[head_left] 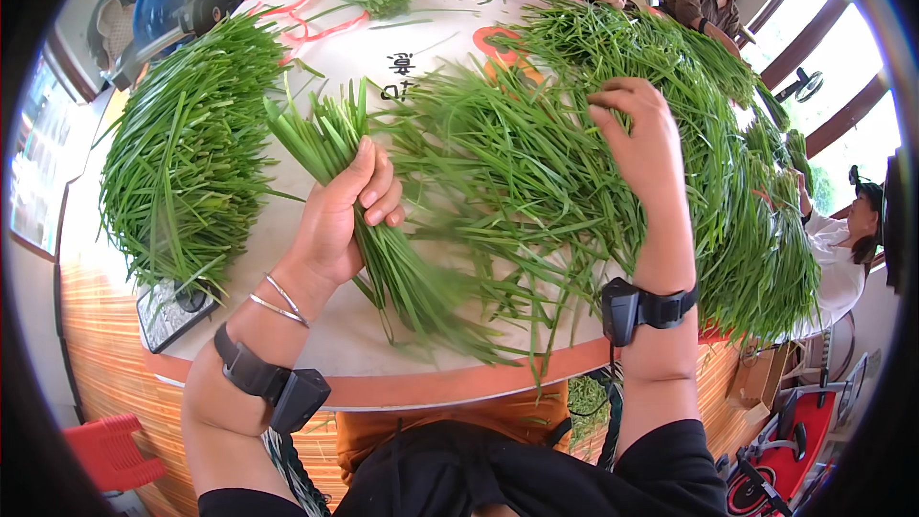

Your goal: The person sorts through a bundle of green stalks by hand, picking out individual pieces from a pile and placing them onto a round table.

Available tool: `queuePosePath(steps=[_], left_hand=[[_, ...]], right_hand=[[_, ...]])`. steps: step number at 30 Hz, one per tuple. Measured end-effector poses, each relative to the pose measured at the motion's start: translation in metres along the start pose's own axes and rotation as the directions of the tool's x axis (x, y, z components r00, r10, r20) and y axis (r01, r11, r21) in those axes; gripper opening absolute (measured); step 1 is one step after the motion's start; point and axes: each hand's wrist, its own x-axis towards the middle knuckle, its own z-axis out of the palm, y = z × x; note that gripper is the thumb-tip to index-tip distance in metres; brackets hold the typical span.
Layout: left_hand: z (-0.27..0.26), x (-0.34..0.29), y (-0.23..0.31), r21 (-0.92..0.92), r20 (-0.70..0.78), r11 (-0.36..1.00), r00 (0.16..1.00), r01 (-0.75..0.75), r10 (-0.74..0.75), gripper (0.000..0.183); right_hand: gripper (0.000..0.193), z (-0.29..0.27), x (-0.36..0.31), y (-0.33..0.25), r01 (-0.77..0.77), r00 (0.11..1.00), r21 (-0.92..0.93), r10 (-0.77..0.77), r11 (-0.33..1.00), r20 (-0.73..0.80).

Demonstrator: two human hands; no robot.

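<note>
One bunch of leaves (394,263): clasped in your left hand (347,201)
Right hand (645,139): free, half-curled, over loose leaves (522,158)
Bench (431,387): leaf pile (187,158) at your left

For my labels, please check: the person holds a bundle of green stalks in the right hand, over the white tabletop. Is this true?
Not the right hand: in the head view, the left hand holds the bundle of green stalks, over the white tabletop.
</note>
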Motion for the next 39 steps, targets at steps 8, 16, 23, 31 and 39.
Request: queuePosePath(steps=[8,16,23,31,39], left_hand=[[-0.002,-0.001,0.001,0.001,-0.001,1.000,1.000,-0.002,0.002,0.022],[-0.003,-0.002,0.000,0.042,-0.003,0.999,1.000,0.017,-0.017,0.021],[0.002,-0.003,0.002,0.043,-0.058,0.998,0.997,0.054,-0.051,0.016],[0.002,-0.003,0.002,0.021,-0.056,0.998,0.996,0.064,-0.062,0.014],[0.002,-0.004,0.003,0.028,-0.062,0.997,0.996,0.065,-0.063,0.013]], right_hand=[[0.022,0.039,-0.017,-0.047,0.124,0.893,-0.214,-0.015,0.969,0.449],[0.011,0.029,-0.008,-0.048,-0.195,0.975,0.362,0.140,0.911,0.173],[0.011,0.032,-0.010,-0.041,-0.053,0.988,-0.109,0.068,0.993,0.142],[0.015,0.052,-0.023,-0.048,0.260,0.934,-0.134,-0.214,0.956,0.284],[0.013,0.042,-0.009,-0.035,-0.004,1.000,0.242,0.001,0.970,0.013]])
